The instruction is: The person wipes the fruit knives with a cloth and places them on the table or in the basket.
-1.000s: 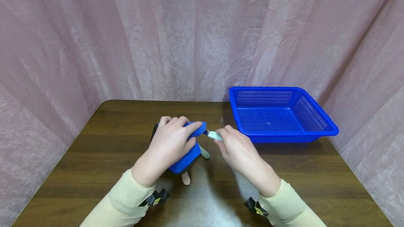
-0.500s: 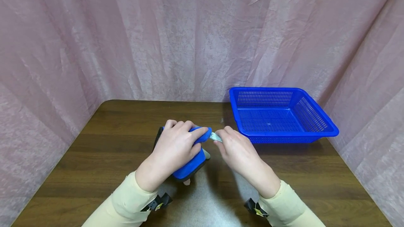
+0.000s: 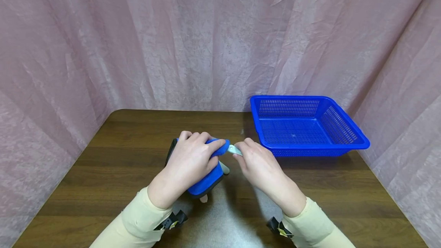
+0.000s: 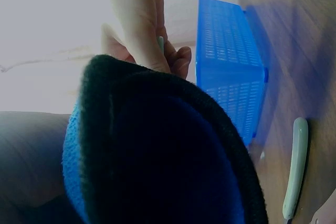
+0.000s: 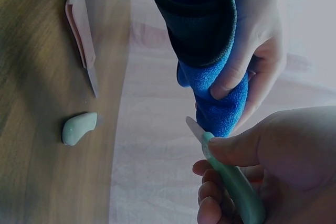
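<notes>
My left hand [image 3: 191, 158] grips a blue cloth [image 3: 206, 183] with a black border, pinching a fold of it between thumb and fingers. In the right wrist view that fold lies against the blade [image 5: 194, 128] of a small folding knife, right where it meets the handle. My right hand [image 3: 260, 163] holds this knife by its pale green handle [image 5: 236, 187], thumb along its side. Only the blade's tip shows past the cloth there; in the head view the cloth hides the blade.
Under the cloth, on the wooden table [image 3: 120, 163], lie a pink-handled knife [image 5: 81, 32] with its blade out and another green-handled knife [image 4: 296, 166]. A blue plastic basket [image 3: 310, 146] stands at the back right, before a pink curtain [image 3: 206, 49].
My left hand and the cloth have moved right along the blade up to the handle, then slightly back left. Blade visible earlier in the head view is now covered. My right hand stays nearly still.
</notes>
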{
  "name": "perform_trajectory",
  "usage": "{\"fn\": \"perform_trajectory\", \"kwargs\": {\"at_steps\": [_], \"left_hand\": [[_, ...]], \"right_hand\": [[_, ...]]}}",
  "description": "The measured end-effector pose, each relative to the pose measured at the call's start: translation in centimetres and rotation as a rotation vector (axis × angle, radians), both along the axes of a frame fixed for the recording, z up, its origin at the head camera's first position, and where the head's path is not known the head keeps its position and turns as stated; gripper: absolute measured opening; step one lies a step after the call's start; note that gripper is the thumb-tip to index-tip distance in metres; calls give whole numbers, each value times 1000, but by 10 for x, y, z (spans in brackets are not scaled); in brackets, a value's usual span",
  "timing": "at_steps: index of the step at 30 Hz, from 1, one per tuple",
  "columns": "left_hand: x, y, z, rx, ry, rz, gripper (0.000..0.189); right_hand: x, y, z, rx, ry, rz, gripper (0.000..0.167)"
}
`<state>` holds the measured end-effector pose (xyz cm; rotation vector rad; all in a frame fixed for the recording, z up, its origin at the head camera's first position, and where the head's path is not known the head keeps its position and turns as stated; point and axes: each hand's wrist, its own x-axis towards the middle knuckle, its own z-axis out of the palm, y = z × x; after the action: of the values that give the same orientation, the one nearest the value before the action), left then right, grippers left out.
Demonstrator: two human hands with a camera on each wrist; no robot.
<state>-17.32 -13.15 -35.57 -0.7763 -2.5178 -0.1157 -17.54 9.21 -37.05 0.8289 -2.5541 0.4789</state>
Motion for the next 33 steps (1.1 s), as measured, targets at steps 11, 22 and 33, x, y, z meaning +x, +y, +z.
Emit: {"fn": "perform_trajectory", "kwargs": {"at_steps": [11,22,33], "left_hand": [[-2,-4,2,-2,-38,40,39],[-5,-9,1,20,-42,56,40],[-9,-15,2,25,-61,87,41]], "right_hand": [[1,0,1,-5,5,3,17],[0,0,1,-5,9,5,18],[0,0,2,-2,3,0,18]]}}
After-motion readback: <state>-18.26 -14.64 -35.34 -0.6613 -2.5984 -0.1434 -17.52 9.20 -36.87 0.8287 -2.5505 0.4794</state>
